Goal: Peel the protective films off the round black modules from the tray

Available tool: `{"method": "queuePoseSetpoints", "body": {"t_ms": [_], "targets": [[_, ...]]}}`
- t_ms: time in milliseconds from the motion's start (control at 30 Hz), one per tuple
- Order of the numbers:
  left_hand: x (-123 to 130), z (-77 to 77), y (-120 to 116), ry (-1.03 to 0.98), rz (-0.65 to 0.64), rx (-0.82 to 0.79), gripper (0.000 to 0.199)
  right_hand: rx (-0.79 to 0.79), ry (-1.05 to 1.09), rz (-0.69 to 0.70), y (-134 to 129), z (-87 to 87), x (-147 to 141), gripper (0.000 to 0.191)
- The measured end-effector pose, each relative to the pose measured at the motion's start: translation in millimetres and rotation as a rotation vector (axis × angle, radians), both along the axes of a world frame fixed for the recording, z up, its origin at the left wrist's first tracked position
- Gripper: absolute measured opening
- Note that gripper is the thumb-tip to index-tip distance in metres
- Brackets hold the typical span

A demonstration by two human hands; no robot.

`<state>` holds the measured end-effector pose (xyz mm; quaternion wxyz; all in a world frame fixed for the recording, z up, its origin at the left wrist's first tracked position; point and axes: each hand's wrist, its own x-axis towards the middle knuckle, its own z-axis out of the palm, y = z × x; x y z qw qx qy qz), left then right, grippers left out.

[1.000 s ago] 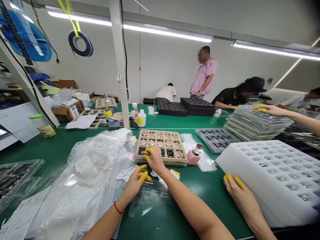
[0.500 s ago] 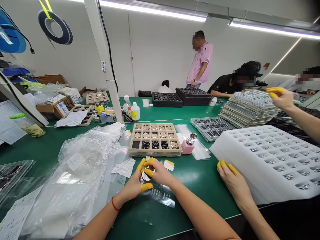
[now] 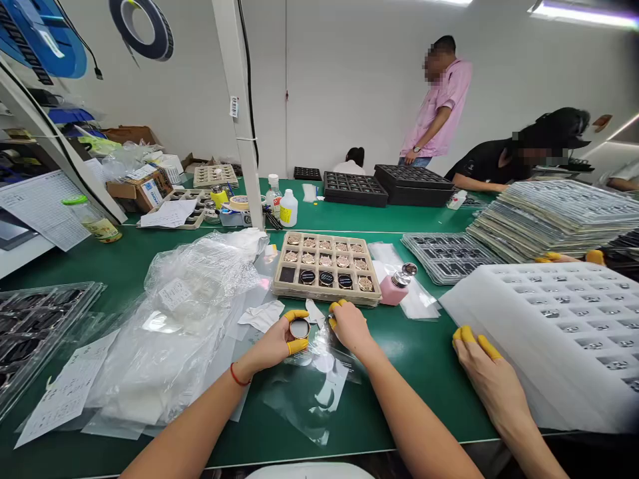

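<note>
One round watch case point(image 3: 299, 328), with a gold-coloured rim and a pale face, is just left of the lower centre of the frame. The left hand point(image 3: 272, 346) holds it between thumb and finger, both in yellow finger covers. The right hand point(image 3: 352, 329) is just to the right, its covered fingers drawn narrow above crumpled clear film point(image 3: 319, 392); whether they grip something small I cannot tell.

Above both hands, near the centre, lies one beige tray point(image 3: 327, 293) with fifteen compartments in three rows of five. Eleven show gold-coloured watches, three in the bottom row show black round faces, and the bottom-left one shows a dark floor. One pink bottle point(image 3: 394, 290) with a metal top stands just beside the tray's right side.

A large heap of clear plastic bags point(image 3: 170, 332) covers the lower left, beside one written sheet point(image 3: 67, 389). At the upper left, one jar point(image 3: 94, 219) with a green lid leans over, and one dark tape roll point(image 3: 142, 28) hangs.

Two bottles point(image 3: 288, 208) stand together behind the beige tray. At the right, a co-worker's hand point(image 3: 492, 379) rests by one white foam tray point(image 3: 559, 346); a second one shows in part behind it, below one tall stack of clear trays point(image 3: 554, 216). One person in pink point(image 3: 439, 110) stands at the upper right.
</note>
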<state>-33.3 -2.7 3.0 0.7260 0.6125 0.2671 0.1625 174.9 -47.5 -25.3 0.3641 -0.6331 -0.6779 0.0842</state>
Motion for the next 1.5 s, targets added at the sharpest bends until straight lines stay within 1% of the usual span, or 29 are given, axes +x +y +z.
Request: {"method": "queuePoseSetpoints", "body": {"t_ms": [67, 133, 200, 267, 300, 367, 433, 467, 500, 533, 567, 633, 700, 767, 833, 867, 933, 1000, 1067, 1167, 1267, 1400, 1500], "targets": [[0, 0.2, -2, 0.015, -0.044, 0.059, 0.052, -0.103, -0.069, -0.055, 9, -6.4, -11, 0.007], [2, -3.9, -3, -0.002, -0.042, 0.113, 0.047, -0.180, -0.099, -0.061, 17, -10.7, -21, 0.009], [4, -10.6, -2, -0.052, -0.005, 0.109, 0.045, -0.214, -0.089, -0.053, 19, -9.2, -24, 0.008], [6, -16.1, 1, -0.083, 0.043, 0.062, 0.046, -0.194, -0.018, -0.043, 14, -1.2, -25, 0.009], [6, -17.4, 2, -0.090, 0.060, 0.044, 0.047, -0.153, 0.033, -0.008, 9, 4.4, -26, 0.009], [5, -16.5, 3, -0.070, 0.081, 0.063, 0.049, -0.048, 0.098, 0.140, -1, 15.1, -33, 0.009], [4, -12.5, 3, -0.030, 0.077, 0.161, 0.045, 0.036, 0.055, 0.294, -8, 21.8, -42, 0.011], [4, -10.2, 2, -0.016, 0.072, 0.210, 0.040, 0.061, 0.011, 0.336, -9, 23.0, -47, 0.013], [4, -8.2, 1, -0.012, 0.070, 0.236, 0.036, 0.083, -0.022, 0.343, -8, 23.1, -49, 0.015], [4, -6.7, 0, -0.018, 0.064, 0.227, 0.034, 0.109, -0.035, 0.324, -7, 22.4, -50, 0.017], [5, -5.8, 0, -0.034, 0.058, 0.186, 0.035, 0.134, -0.029, 0.292, -5, 21.1, -50, 0.018], [5, -5.4, 1, -0.067, 0.060, 0.070, 0.045, 0.183, 0.009, 0.235, -3, 17.8, -46, 0.017], [4, -5.9, 3, -0.076, 0.090, 0.030, 0.054, 0.219, 0.031, 0.226, -4, 14.5, -44, 0.014], [3, -5.9, 4, -0.046, 0.097, 0.085, 0.053, 0.251, 0.001, 0.272, -6, 12.1, -46, 0.013], [3, -5.3, 2, -0.013, 0.072, 0.169, 0.043, 0.288, -0.052, 0.292, -7, 11.5, -50, 0.013], [3, -4.9, 1, -0.007, 0.057, 0.188, 0.038, 0.303, -0.068, 0.276, -6, 12.1, -52, 0.014], [4, -4.2, -1, -0.008, 0.056, 0.167, 0.038, 0.313, -0.065, 0.207, -5, 14.4, -51, 0.015], [5, -4.1, -2, -0.017, 0.088, 0.109, 0.048, 0.307, -0.037, 0.159, -5, 16.0, -48, 0.015], [5, -4.4, -1, -0.028, 0.112, 0.087, 0.053, 0.306, -0.043, 0.178, -7, 14.9, -48, 0.013], [4, -4.7, 2, -0.029, 0.103, 0.121, 0.047, 0.329, -0.116, 0.228, -10, 10.1, -54, 0.011], [5, -4.7, 1, -0.026, 0.085, 0.137, 0.042, 0.347, -0.138, 0.168, -5, 8.9, -56, 0.012], [6, -5.8, 0, -0.034, 0.119, 0.068, 0.053, 0.321, -0.079, 0.081, 1, 12.6, -48, 0.012], [5, -7.5, 3, -0.020, 0.171, 0.072, 0.053, 0.301, -0.074, 0.105, -4, 11.6, -48, 0.012]]}}
